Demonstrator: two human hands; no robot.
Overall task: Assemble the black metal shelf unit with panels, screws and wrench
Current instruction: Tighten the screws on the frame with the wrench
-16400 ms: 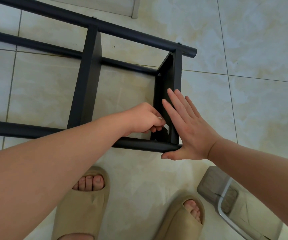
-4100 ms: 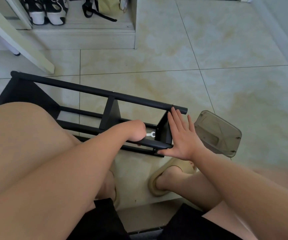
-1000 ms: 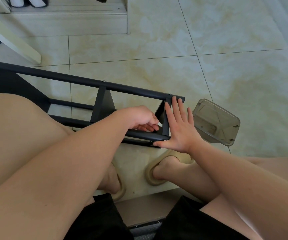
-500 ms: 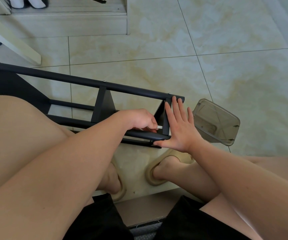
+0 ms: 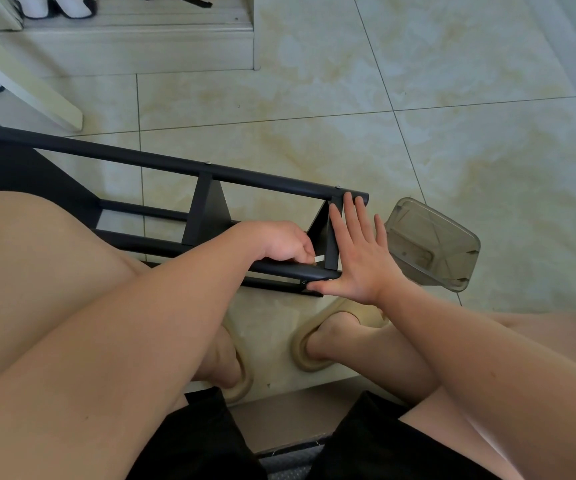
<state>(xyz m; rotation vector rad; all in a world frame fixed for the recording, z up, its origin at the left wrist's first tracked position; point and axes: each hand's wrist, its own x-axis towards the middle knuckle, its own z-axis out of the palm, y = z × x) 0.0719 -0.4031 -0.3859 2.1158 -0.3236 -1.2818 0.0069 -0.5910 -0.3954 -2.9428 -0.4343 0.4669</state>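
The black metal shelf unit (image 5: 175,164) lies on its side on the tiled floor, its tubes running left to right. My right hand (image 5: 359,258) presses flat, fingers straight, against the end panel (image 5: 332,233) at the unit's right end. Inside the frame, my left hand (image 5: 279,242) grips a small silver wrench (image 5: 319,259), whose tip shows beside the end panel just above the near tube. The screw it works on is hidden by the hand and tube.
A clear grey plastic container (image 5: 432,244) sits on the floor right of the shelf. My knees and feet in beige slippers (image 5: 309,344) fill the foreground. A white slanted leg (image 5: 23,81) and a low step with shoes (image 5: 54,6) are at the back left.
My left hand has turned slightly, so the wrench tip now shows beside the end panel. My right hand stays pressed on the panel. The head view is about the same.
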